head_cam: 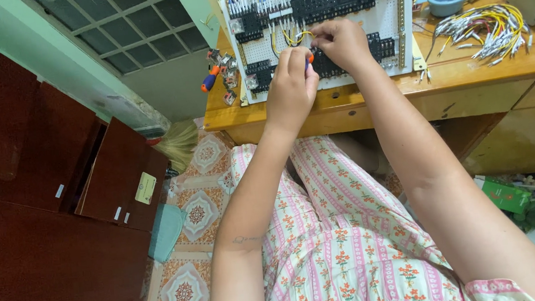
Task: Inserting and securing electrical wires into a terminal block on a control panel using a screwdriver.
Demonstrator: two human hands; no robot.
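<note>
Hands both up at the white perforated wiring board (391, 17) w/ black terminal blocks, propped on the wooden desk (486, 73). Left hand (292, 84) fisted round a small orange-tipped screwdriver (309, 59); right hand (342, 44) pinching a yellow wire (299, 36) just above it. Loose wire bundle (486, 31) lies well apart, right.

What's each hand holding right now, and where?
Left hand grips a screwdriver by its handle; right hand pinches a yellow wire near its end at the panel.
</note>
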